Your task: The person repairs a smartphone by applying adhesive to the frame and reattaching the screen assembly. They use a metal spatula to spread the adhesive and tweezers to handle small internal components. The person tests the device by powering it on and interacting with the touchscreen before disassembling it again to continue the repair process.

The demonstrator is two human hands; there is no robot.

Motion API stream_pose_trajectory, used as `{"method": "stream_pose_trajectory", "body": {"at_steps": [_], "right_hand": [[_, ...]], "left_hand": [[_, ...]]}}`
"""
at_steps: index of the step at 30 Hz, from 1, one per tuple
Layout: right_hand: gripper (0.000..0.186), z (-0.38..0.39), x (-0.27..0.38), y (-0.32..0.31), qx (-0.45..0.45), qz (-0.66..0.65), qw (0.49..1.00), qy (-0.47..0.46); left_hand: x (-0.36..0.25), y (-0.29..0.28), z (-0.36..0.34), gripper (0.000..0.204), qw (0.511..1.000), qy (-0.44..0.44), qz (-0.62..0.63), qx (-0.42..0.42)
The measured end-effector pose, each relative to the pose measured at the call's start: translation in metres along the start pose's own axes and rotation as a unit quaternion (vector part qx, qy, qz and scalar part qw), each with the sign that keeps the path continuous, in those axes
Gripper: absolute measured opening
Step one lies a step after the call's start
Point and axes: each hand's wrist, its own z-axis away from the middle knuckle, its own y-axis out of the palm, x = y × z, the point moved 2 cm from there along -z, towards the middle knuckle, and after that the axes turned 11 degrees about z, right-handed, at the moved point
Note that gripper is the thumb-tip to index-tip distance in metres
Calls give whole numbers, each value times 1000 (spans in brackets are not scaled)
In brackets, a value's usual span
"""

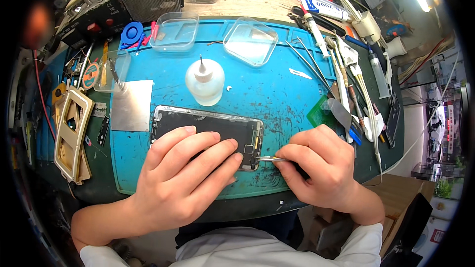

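A dark phone screen assembly (208, 124) lies on the blue mat (272, 104), small components along its right end. My left hand (185, 178) rests over its lower left part, fingers stretched and lying on it. My right hand (319, 165) pinches metal tweezers (266, 158), whose tips are at the lower right end of the screen assembly. Just behind the assembly stands a translucent squeeze bottle (205, 84) with a thin nozzle.
A metal plate (131, 104) and beige frames (71, 133) lie left. Clear trays (175, 32) sit behind. Right are long tweezers (307, 62), a green board (316, 116), syringes (377, 74), assorted tools and cables. Electronic equipment (128, 2) stands at the back left.
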Motion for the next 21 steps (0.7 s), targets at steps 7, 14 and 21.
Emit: {"method": "stream_pose_trajectory", "body": {"at_steps": [7, 14, 21], "right_hand": [[24, 0, 2, 1, -8, 15, 1000, 0], [31, 3, -9, -14, -58, 50, 997, 7], [28, 18, -60, -30, -64, 174, 968, 170]], "left_hand": [[1, 0, 2, 34, 1000, 1, -2, -3], [2, -2, 1, 36, 1000, 1, -2, 15], [-1, -3, -1, 38, 1000, -6, 7, 28]]}}
